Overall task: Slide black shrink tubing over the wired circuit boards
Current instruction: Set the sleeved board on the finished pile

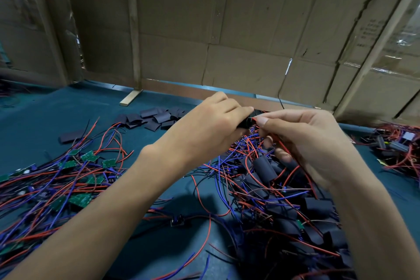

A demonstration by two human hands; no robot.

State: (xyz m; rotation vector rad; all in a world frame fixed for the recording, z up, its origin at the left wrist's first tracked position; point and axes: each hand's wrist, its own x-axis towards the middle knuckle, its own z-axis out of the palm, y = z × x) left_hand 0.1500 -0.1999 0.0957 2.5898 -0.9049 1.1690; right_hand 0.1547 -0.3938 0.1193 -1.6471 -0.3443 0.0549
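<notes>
The step in hand looks like the sliding itself: a black tube is going over one wired board, up in the air above the desk (68, 109). The left hand (211, 120) has its fingers (236, 110) curled tight around the black tube (248, 120), which peeks out just past the fingertips. The right hand (302, 141) pinches the red wire (281, 143) between thumb and first finger, right at the mouth of the tube, so the two hands almost touch. The board itself is hidden, so I cannot tell how far in it is. Next, I think, the right hand must feed or pull the wires straight while the left keeps the tube steady, so nothing snags. Bare green boards (89, 157) with wires lie to the left on the desk, flat empty tubes (156, 118) lie behind them, and a heap of covered boards (295, 207) sits under the right arm.
</notes>
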